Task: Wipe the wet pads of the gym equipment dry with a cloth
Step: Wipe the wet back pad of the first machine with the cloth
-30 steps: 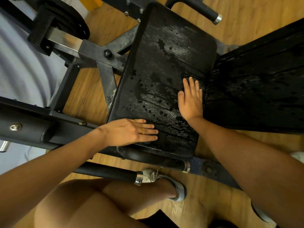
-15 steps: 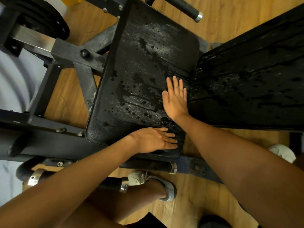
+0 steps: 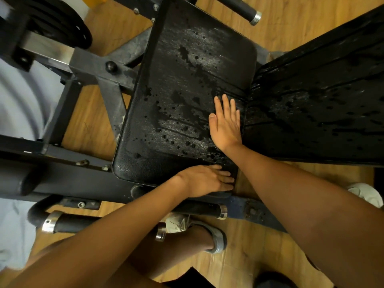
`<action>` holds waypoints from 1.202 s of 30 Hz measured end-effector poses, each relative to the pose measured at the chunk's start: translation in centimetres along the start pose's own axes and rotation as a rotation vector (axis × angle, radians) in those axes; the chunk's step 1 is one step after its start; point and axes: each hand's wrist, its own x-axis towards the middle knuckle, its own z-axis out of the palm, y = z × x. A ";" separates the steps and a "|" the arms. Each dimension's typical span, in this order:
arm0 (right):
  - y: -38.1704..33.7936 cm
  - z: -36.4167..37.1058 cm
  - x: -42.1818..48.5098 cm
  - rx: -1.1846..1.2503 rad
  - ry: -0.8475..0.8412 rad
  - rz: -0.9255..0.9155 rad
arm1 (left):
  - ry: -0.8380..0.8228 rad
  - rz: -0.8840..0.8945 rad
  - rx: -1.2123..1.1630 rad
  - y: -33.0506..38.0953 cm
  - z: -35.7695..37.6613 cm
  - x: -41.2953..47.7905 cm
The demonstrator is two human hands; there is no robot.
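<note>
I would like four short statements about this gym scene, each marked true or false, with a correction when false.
1. The left hand lies flat on the seat pad. True.
2. The right hand holds a cloth. False: it lies flat and bare on the seat pad; no cloth is in view.
3. The seat pad is dry. False: water drops cover it.
4. The back pad also shows wet patches. True.

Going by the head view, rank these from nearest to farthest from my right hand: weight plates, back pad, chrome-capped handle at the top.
1. back pad, just right of the right hand
2. chrome-capped handle, top centre
3. weight plates, far upper left
</note>
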 end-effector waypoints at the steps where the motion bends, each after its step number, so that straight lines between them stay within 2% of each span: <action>1: 0.0 0.0 0.0 -0.003 0.001 0.000 | -0.003 -0.054 0.029 -0.3 0.1 -0.7; 3: 0.0 0.0 0.0 -0.008 0.002 0.001 | -0.015 -0.176 -0.044 -0.3 -0.4 -3.1; 6: -0.1 -0.1 0.0 -0.009 -0.005 0.005 | 0.080 -0.212 -0.102 -0.4 -0.3 -7.5; 8: -0.1 -0.2 0.0 -0.004 -0.009 0.007 | 0.166 -0.243 -0.109 -1.1 0.1 -10.6; 12: -0.1 -0.3 -0.1 0.008 -0.012 0.012 | 0.158 -0.325 -0.087 -2.1 -0.2 -16.3; 17: -0.2 -0.4 -0.1 0.004 -0.022 0.022 | 0.236 -0.503 -0.085 -2.4 0.3 -21.7; 27: -0.1 -0.3 0.0 -0.004 -0.023 0.021 | 0.585 -0.824 -0.278 -0.7 1.7 -19.6; 32: 0.0 -0.2 0.1 0.004 -0.018 0.021 | 0.590 -0.889 -0.280 -1.2 2.3 -19.0; 36: -0.1 -0.1 0.0 0.010 -0.011 0.022 | 0.708 -1.035 -0.205 -0.6 2.6 -17.6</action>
